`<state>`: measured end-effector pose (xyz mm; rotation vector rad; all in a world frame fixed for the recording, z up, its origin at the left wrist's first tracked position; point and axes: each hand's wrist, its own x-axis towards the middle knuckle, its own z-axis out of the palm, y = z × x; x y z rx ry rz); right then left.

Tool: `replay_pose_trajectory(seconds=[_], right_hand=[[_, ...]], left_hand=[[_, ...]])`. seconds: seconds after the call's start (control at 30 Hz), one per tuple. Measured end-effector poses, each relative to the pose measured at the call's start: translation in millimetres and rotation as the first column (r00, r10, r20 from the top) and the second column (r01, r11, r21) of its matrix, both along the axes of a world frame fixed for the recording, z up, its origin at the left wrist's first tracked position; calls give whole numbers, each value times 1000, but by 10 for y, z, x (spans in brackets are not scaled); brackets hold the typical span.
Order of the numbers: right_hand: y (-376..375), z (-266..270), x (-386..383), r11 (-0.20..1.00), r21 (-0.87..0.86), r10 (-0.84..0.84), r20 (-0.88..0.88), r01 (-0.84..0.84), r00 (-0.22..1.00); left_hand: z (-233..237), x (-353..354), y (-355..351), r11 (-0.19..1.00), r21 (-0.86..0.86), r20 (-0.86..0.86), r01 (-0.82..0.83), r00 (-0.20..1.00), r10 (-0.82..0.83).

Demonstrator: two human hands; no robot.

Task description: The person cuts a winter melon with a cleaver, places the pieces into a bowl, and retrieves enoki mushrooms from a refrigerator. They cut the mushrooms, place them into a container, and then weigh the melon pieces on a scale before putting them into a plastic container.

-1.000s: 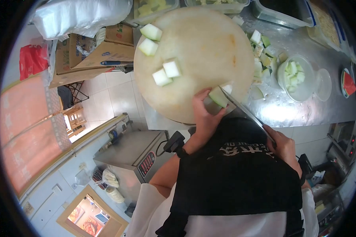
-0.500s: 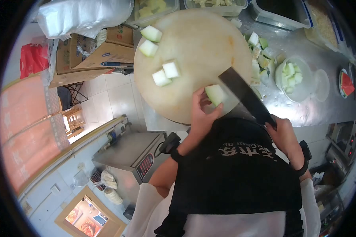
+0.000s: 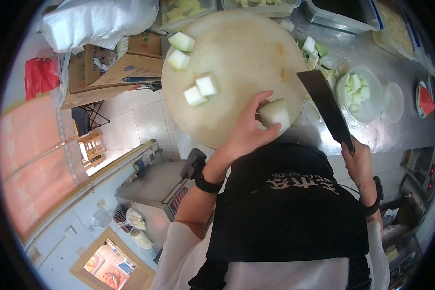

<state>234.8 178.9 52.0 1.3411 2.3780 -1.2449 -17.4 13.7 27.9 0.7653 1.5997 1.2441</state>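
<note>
My left hand (image 3: 253,123) is at the lower right of a round cutting board (image 3: 246,53). Its thumb and fingers curve around a chunk of winter melon (image 3: 277,112), pale with a light green rind. In my right hand (image 3: 357,157) is the handle of a cleaver (image 3: 326,99). The dark blade slants up and left, past the board's right edge and apart from the chunk. Toward the board's left lie several more winter melon pieces, among them a cube (image 3: 207,85) and a rind-on piece (image 3: 181,42).
Melon trimmings (image 3: 319,53) lie right of the board on the steel counter (image 3: 396,130). Beside them stands a clear tub (image 3: 369,113) of pale green pieces, with a lid (image 3: 394,102). Food containers (image 3: 345,17) line the back. A cardboard box (image 3: 130,67) stands left.
The cleaver and my right hand have moved right, away from the chunk. My left hand has shifted right and turned the chunk, with its fingers now over the far side.
</note>
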Motion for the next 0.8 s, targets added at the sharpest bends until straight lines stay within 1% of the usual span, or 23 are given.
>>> replay_pose_trajectory(seconds=[0.03, 0.07, 0.13, 0.17, 0.23, 0.27, 0.33, 0.37, 0.43, 0.47, 0.53, 0.6, 0.67, 0.73, 0.8], right_hand=[[-15, 8, 2, 997, 52, 66, -21, -65, 998], [-25, 35, -13, 997, 47, 64, -18, -63, 998], [-32, 95, -45, 992, 42, 114, 39, -116, 993], [-31, 87, -40, 993, 36, 112, 43, -113, 993], [-36, 67, -33, 984, 92, 150, 26, -152, 988], [-34, 65, -39, 985, 87, 149, 29, -151, 988], [-34, 71, -54, 975, 111, 194, -3, -193, 981], [-16, 78, -72, 975, 103, 196, 0, -195, 981], [39, 124, -110, 920, 179, 357, -15, -349, 934], [71, 147, -128, 920, 170, 360, -10, -353, 933], [156, 190, -178, 849, 211, 498, -15, -484, 867], [220, 234, -248, 839, 204, 518, -15, -505, 855], [289, 278, -305, 827, 198, 539, -11, -527, 842], [360, 313, -346, 824, 154, 549, 21, -545, 836], [416, 320, -378, 819, 127, 563, 17, -560, 826]], left_hand=[[0, -30, 32, 997, -82, -195, 13, 980, -29], [-36, -66, 68, 996, -87, -191, 15, 981, -32], [-143, -124, 114, 975, -223, -284, -1, 957, -64], [-177, -136, 123, 974, -228, -279, 3, 958, -68], [-247, -173, 137, 990, -49, -498, -129, 863, 88], [-286, -174, 137, 990, -54, -495, -127, 865, 84], [-335, -108, 92, 972, 93, -627, -218, 745, 227], [-337, -69, 69, 972, 84, -626, -220, 748, 223], [-336, 30, 19, 973, 230, -757, 3, 629, 177], [-344, 60, 10, 975, 224, -753, -2, 635, 174], [-367, 106, 8, 978, 195, -768, 73, 631, 106], [-394, 132, 5, 984, 174, -768, 45, 631, 107], [-394, 109, 9, 980, 195, -739, 49, 665, 113], [-404, 94, 11, 978, 204, -728, 48, 675, 119], [-435, 103, 1, 976, 213, -716, 45, 686, 125]])
